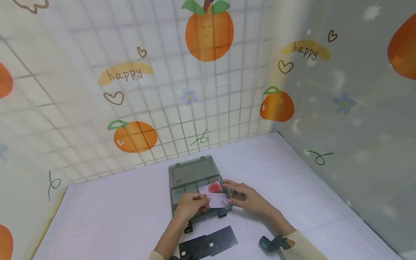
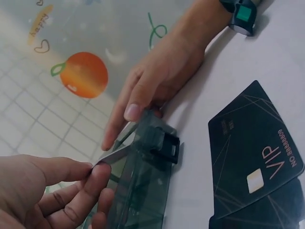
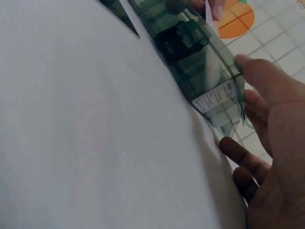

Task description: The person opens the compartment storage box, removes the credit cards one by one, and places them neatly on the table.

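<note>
My left hand [image 1: 190,206] pinches a pale pink card [image 1: 217,200] between thumb and fingers, over the green see-through divided box [image 1: 178,195]. Just behind that card lies a second card with a red circle [image 1: 214,187], above the compartments. The left wrist view shows the pinched card [image 2: 113,156] nearly edge-on. My right hand [image 1: 248,196] is at the box's right end, fingers spread loosely and the thumb at the rim. In the right wrist view a white label [image 3: 214,98] and a dark latch [image 3: 183,40] show on the box.
Behind the compartments the box lid [image 1: 194,171] lies open. Two black VIP cards [image 1: 222,240] overlap on the white table [image 1: 117,220] in front. A small black piece [image 1: 188,228] is by the left wrist. Printed curtains [image 1: 208,83] stand behind and at the right.
</note>
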The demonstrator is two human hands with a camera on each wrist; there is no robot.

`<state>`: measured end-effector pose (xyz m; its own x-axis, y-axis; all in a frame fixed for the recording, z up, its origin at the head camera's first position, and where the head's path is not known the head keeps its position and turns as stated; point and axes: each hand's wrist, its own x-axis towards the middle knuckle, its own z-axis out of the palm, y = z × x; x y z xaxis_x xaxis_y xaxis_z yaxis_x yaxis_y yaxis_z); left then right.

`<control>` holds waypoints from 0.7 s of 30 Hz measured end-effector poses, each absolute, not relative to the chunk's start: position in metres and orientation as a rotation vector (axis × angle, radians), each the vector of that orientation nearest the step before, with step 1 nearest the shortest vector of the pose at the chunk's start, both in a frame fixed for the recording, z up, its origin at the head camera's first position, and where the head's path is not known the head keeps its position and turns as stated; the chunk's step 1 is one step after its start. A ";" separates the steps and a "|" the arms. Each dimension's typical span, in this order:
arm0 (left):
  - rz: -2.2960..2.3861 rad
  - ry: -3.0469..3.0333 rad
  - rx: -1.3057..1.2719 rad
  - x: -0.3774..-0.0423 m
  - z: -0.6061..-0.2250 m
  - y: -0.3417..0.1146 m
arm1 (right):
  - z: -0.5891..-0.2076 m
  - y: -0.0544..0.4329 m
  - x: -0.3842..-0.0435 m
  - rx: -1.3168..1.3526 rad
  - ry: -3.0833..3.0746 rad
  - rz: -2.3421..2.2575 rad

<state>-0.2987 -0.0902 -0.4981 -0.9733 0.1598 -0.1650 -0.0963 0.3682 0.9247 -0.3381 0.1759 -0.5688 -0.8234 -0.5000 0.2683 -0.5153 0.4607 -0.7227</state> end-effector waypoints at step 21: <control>1.684 2.434 0.053 -0.287 -0.488 -0.139 | -0.571 0.175 -0.338 0.931 -2.661 1.266</control>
